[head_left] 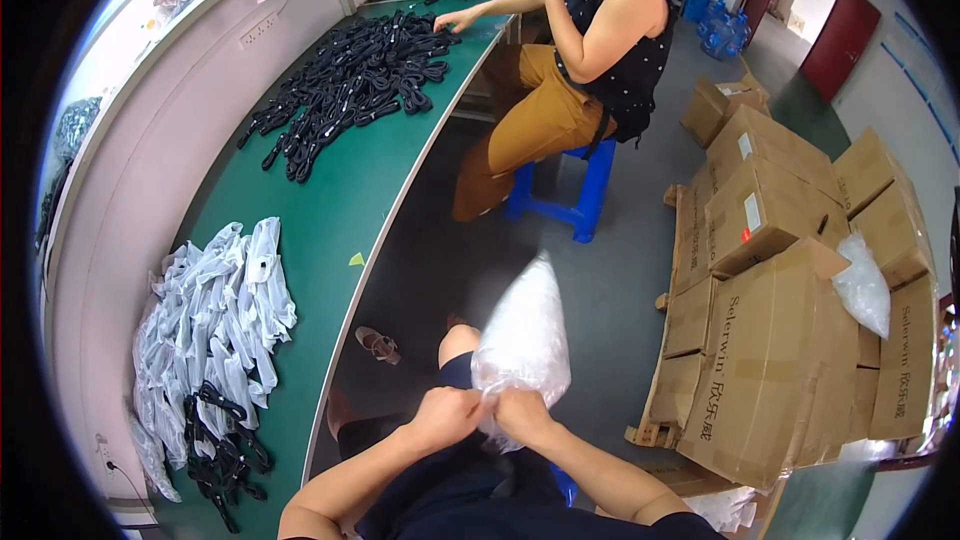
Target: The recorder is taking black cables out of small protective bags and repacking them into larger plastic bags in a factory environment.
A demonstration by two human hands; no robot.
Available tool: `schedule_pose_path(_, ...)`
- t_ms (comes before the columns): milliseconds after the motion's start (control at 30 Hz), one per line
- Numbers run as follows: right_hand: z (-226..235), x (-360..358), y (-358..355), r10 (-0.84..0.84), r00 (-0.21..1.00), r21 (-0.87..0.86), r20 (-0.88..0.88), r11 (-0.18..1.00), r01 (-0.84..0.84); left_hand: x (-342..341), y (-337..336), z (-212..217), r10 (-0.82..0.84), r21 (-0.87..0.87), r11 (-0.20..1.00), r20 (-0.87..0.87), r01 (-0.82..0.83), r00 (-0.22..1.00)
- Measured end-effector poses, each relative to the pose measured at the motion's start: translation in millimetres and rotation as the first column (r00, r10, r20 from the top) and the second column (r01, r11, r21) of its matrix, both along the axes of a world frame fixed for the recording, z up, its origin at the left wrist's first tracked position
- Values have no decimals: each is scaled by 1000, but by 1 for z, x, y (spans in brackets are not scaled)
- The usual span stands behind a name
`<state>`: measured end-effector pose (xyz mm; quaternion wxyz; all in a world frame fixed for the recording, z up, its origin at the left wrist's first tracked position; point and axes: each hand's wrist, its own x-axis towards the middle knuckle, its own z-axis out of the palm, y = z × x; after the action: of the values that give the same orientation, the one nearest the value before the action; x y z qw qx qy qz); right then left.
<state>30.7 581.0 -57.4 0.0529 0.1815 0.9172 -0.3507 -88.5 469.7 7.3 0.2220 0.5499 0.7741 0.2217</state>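
A large clear plastic bag (527, 325), filled with something whitish, stands up from my lap with its far end pointed. My left hand (447, 414) is closed around the bag's gathered near end. Right beside it, my right hand (523, 415) grips the same gathered plastic, the two hands almost touching. What fills the bag cannot be made out. To my left on the green table (325, 230) lies a heap of white plastic-sleeved items (215, 310). Several black bundled cables (225, 450) rest at that heap's near side.
A big pile of black bundled cables (350, 80) covers the table's farther part, where a seated person (620, 30) reaches a hand to it. That person sits on a blue stool (570, 190). Cardboard boxes (770, 340) are stacked on a wooden pallet at right, with another plastic bag (862, 285) on them.
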Motion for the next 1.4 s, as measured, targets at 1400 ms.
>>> schedule_pose_path(1400, 44, 54, 65, -273, 935, 65, -225, 954, 294, 39, 107, 2, 97, -47, 910, 990, -412, 103)
